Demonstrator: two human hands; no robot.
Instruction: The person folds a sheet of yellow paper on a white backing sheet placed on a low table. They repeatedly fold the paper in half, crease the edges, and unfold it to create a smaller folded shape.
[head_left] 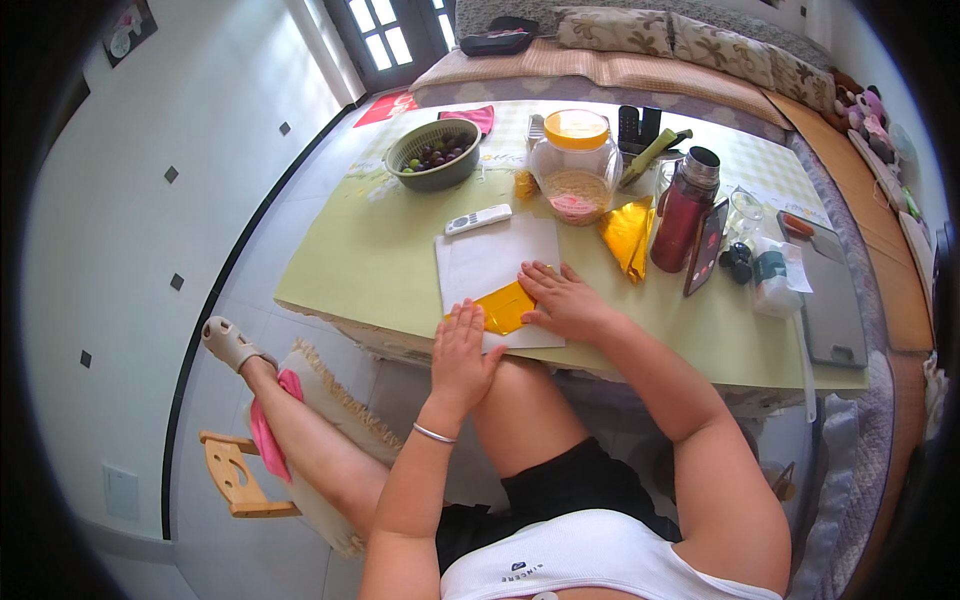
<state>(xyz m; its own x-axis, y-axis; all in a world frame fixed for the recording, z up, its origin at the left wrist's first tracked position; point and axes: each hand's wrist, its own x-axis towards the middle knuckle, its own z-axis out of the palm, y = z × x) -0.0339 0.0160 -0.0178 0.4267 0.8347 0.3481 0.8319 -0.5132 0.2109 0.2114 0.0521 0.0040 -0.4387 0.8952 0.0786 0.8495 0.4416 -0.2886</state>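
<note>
Gold foil [507, 305] lies beneath left fingers [462, 324] together, right fingers [545, 284] spread, white remote [478, 219] beyond.

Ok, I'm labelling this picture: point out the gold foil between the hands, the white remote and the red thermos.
Gold foil [506, 308], head view: its exposed middle.
White remote [478, 219], head view: its upper face.
Red thermos [680, 218], head view: its body.

The left hand [460, 348] lies flat, fingers [463, 316] straight toward twelve o'clock, its forearm [412, 485] rising from about seven. The right hand [567, 302], elbow [700, 425] out at four, points toward ten; its pressure is hard to judge.
</note>
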